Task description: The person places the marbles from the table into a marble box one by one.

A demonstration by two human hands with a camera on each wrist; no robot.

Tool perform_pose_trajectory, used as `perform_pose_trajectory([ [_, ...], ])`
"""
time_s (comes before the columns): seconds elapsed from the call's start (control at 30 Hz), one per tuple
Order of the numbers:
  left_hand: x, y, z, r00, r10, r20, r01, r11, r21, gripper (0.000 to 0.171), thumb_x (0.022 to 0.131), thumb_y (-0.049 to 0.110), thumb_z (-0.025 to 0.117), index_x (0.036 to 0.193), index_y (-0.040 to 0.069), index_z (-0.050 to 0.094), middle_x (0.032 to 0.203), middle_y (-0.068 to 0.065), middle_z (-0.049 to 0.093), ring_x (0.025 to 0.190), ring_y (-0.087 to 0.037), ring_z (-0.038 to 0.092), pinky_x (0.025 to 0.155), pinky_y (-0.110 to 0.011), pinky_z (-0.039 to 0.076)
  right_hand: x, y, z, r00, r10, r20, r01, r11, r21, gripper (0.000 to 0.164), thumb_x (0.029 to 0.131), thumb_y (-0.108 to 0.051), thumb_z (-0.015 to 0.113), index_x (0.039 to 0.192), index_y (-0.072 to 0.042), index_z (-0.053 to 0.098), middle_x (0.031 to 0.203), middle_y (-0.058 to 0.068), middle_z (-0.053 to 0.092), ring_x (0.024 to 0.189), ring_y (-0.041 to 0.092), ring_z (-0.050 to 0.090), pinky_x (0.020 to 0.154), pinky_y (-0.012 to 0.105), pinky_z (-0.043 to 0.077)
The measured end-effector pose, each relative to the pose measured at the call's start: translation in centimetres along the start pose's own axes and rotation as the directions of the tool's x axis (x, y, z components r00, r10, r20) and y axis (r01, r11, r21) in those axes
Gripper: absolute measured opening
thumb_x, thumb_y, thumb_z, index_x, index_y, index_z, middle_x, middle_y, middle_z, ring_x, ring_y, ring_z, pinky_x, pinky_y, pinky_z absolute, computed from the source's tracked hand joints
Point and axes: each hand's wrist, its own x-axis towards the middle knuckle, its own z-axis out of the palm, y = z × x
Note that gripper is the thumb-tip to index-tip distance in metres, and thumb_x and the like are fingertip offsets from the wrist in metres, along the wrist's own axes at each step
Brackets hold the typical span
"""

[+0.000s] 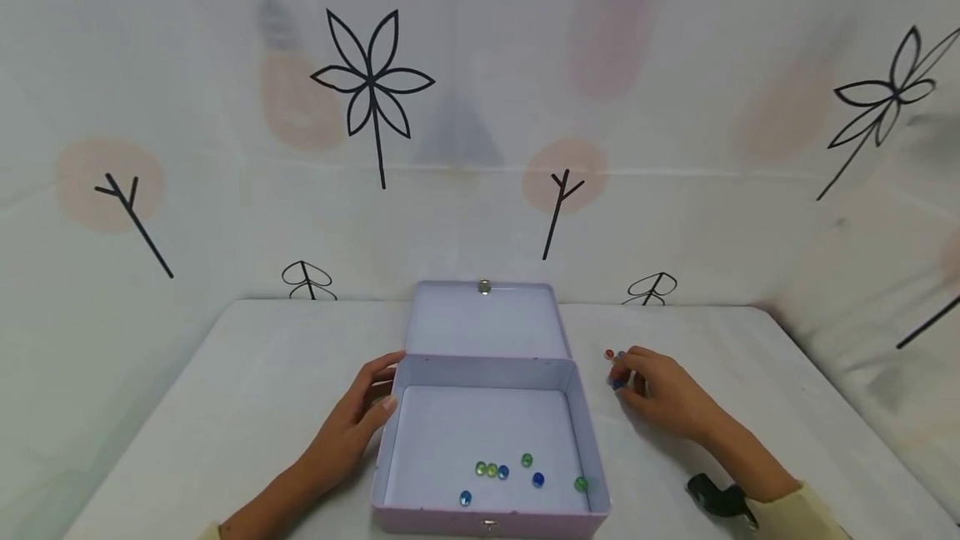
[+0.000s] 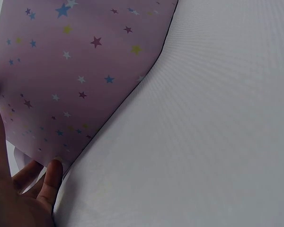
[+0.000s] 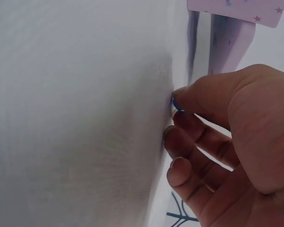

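Note:
An open lilac tin box (image 1: 480, 423) lies on the table, its lid tipped back. My left hand (image 1: 341, 432) rests against the box's left side, thumb at the rim and fingertips near the rear corner. The star-printed outer wall (image 2: 85, 71) of the box fills much of the left wrist view. Right of the box, my right hand (image 1: 667, 394) pinches a blue marble (image 3: 178, 105) between thumb and index finger, down at the tabletop. Just beyond those fingertips lies a red marble (image 1: 609, 354), with another bluish one partly hidden by the fingers.
Several green and blue glass marbles, among them a green one (image 1: 581, 484), lie on the box floor toward the front. A black curved object (image 1: 716, 497) is by the right wrist. Behind the white table (image 1: 247, 373) hangs a patterned cloth (image 1: 465, 223).

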Motion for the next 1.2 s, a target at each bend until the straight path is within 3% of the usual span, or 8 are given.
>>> perform_pose_trajectory([
  [0.63,0.0,-0.3,-0.1,1.000,0.002,0.001,-0.002,1.000,-0.001,0.054,0.112,0.020,0.050,0.163,0.030,0.036,0.151,-0.009,0.052,0.138,-0.034,0.057,0.107,-0.027,0.049,0.1,-1.5,-0.4,1.000,-0.015,0.017,0.015,0.999,0.044,0.029,0.082,0.008,0.076,0.097,-0.016,0.070,0.100,-0.007,0.065,0.080,0.002,0.058,0.066,0.024,0.051],
  [0.87,0.3,-0.2,0.0,1.000,0.009,0.008,-0.009,1.000,-0.006,0.054,0.112,0.020,0.050,0.164,0.028,0.035,0.151,-0.009,0.051,0.139,-0.034,0.056,0.107,-0.027,0.049,0.2,-3.1,-1.1,0.999,-0.032,0.022,0.031,0.998,0.049,0.028,0.085,0.006,0.076,0.098,-0.017,0.070,0.099,-0.011,0.063,0.081,0.001,0.058,0.069,0.026,0.053],
  [1.2,0.2,-0.4,-0.1,1.000,-0.005,0.002,0.005,1.000,0.001,0.054,0.112,0.021,0.050,0.163,0.031,0.035,0.151,-0.010,0.051,0.138,-0.034,0.057,0.107,-0.027,0.049,0.4,-6.0,-1.9,0.996,-0.082,-0.021,0.084,0.993,0.078,0.031,0.086,0.007,0.076,0.100,-0.020,0.070,0.099,-0.014,0.063,0.079,0.001,0.058,0.062,0.023,0.052],
])
